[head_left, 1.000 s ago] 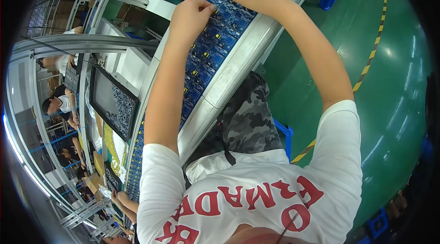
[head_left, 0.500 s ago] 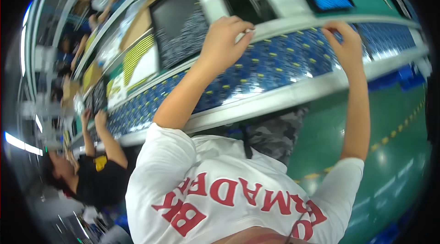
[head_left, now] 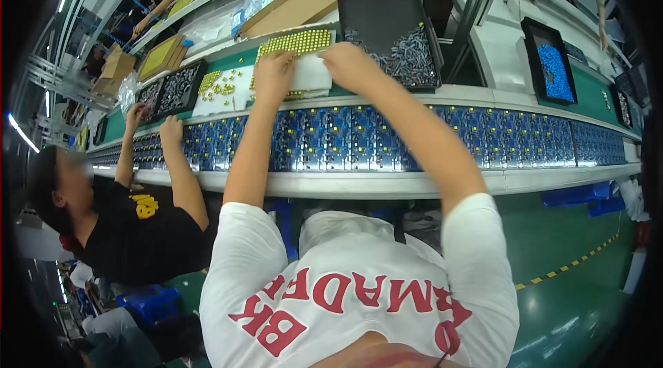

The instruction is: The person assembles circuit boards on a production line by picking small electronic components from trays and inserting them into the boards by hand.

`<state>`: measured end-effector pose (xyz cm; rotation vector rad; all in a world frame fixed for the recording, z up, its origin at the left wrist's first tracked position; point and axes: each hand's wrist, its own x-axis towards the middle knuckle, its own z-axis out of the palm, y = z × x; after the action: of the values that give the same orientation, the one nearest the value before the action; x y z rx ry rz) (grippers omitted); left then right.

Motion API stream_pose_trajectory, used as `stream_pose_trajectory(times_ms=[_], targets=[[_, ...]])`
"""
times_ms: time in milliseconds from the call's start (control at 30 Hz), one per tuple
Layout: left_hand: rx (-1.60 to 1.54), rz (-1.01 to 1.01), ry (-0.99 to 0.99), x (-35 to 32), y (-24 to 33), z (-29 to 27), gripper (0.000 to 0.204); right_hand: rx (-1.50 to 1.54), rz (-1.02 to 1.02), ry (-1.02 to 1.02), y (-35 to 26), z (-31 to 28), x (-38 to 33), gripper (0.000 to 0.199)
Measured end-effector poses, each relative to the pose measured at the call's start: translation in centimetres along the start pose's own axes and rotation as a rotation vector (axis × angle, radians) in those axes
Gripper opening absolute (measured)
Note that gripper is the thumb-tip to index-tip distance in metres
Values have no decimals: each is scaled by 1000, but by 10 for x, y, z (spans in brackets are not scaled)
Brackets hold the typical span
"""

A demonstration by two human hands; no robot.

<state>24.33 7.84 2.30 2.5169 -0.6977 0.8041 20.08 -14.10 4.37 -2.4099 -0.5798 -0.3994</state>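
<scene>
My left hand (head_left: 274, 76) reaches over the line to a white sheet (head_left: 312, 76) that carries rows of small yellow parts (head_left: 304, 40). Its fingers are bent and drawn together at the lower left of these rows; whatever they pinch is hidden. At the sheet's right edge is my right hand (head_left: 351, 67), thumb and fingers closed together, with anything in them too small to make out. Below both hands runs a row of blue circuit boards (head_left: 331, 138) dotted with yellow parts.
A black tray (head_left: 373, 5) of grey parts stands right of my right hand. Loose yellow parts (head_left: 222, 85) lie on white sheets at left. Farther right is a tray of blue parts (head_left: 552, 67). A co-worker (head_left: 148, 230) works on my left; a metal post (head_left: 478, 5) rises behind.
My view has turned and levelled. Both hands have gone from above the circuit boards to the white sheet with yellow parts, and now lie close together.
</scene>
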Motion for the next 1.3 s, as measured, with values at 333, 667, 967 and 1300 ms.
stream_pose_trajectory(times_ms=[333,667,967,1300], targets=[[234,48,15,6,13,16,12,-480,-30,250,-6,55,37,9],[289,54,25,9,24,16,11,-498,-73,329,-10,47,35,10],[409,71,-45,6,-5,18,16,-333,-232,483,-14,-107,-66,9],[-27,-160,-238,40,-27,15,21,-486,600,407,92,-304,-353,12]])
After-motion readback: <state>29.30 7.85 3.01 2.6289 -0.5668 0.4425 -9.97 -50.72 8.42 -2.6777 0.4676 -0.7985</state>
